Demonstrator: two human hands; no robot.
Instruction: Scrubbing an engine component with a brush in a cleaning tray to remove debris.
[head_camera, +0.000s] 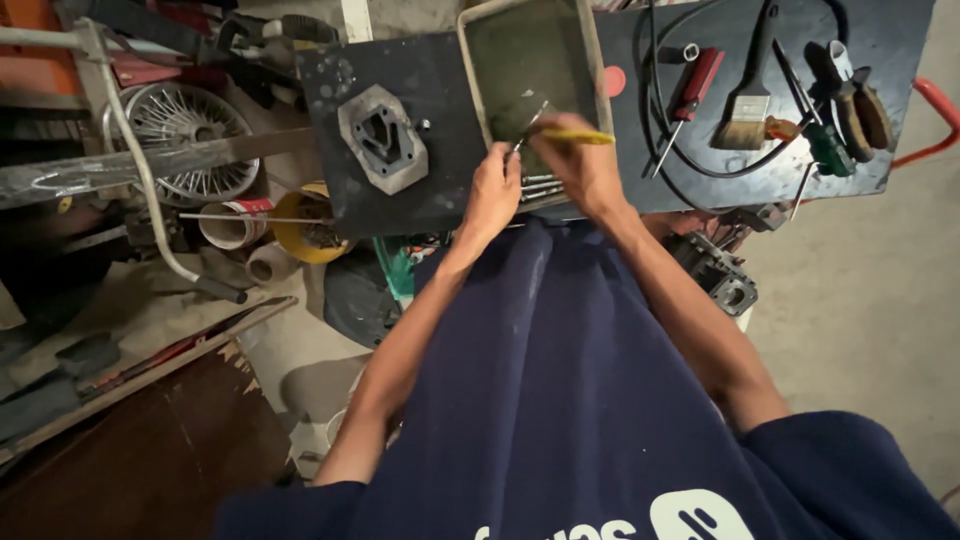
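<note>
- The dark work board (420, 200) lies in front of both your hands, and the grey metal tray (480, 90) stands on it, reaching away from you.
- Your right hand (585, 165) is over the near end of the tray. It is closed around a yellow-handled tool (580, 137), whose long axis runs left to right, across the tray.
- Your left hand (492, 195) is just beside the right one, at the near rim. Its fingers are pinched on a thin metal part (527, 125) that points up and away.
- Some metal rods (540, 187) lie between both hands, equally near to each.
</note>
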